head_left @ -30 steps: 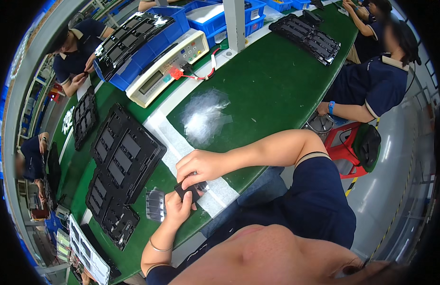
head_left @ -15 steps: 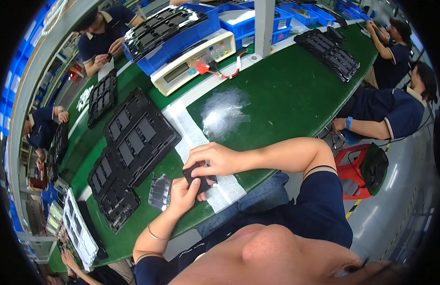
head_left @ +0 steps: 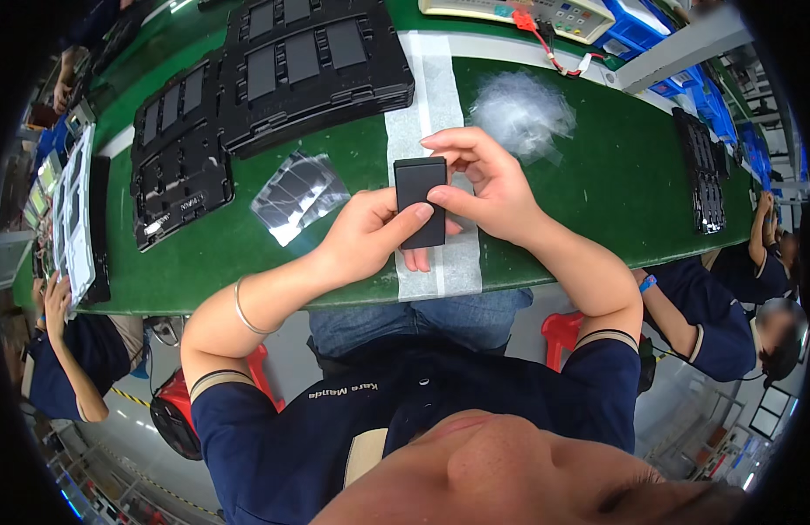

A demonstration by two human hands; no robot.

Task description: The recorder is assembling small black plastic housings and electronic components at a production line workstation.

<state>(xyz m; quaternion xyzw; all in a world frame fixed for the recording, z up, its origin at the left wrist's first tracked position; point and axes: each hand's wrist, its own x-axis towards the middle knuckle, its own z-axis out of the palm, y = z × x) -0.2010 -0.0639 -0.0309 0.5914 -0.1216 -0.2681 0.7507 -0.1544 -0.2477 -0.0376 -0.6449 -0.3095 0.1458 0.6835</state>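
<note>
Both hands hold a flat black rectangular block (head_left: 419, 185) upright over the table, near its front edge. My left hand (head_left: 363, 229) grips the block's lower left side, its thumb across the face and fingertips showing beneath. My right hand (head_left: 494, 191) has its thumb pressed on the block's face from the right, while its other fingers curve around behind and above the upper edge. What the fingers do behind the block is hidden. Under the hands runs a whitish strip (head_left: 459, 276). Left of them lies a clear film sheet with rectangular sections (head_left: 296, 194).
Black trays (head_left: 322, 101) with dark grey rectangular pieces stand at the left. A heap of clear film pieces (head_left: 519, 114) lies on the green table (head_left: 615, 184) at the right. Behind it is a cream instrument (head_left: 545, 17) with red and black leads. Co-workers sit at both sides.
The view has swung left and levelled out. Between my hands the block has turned from tilted to nearly upright, and more of its face shows. My right-hand fingers have lifted partly off it.
</note>
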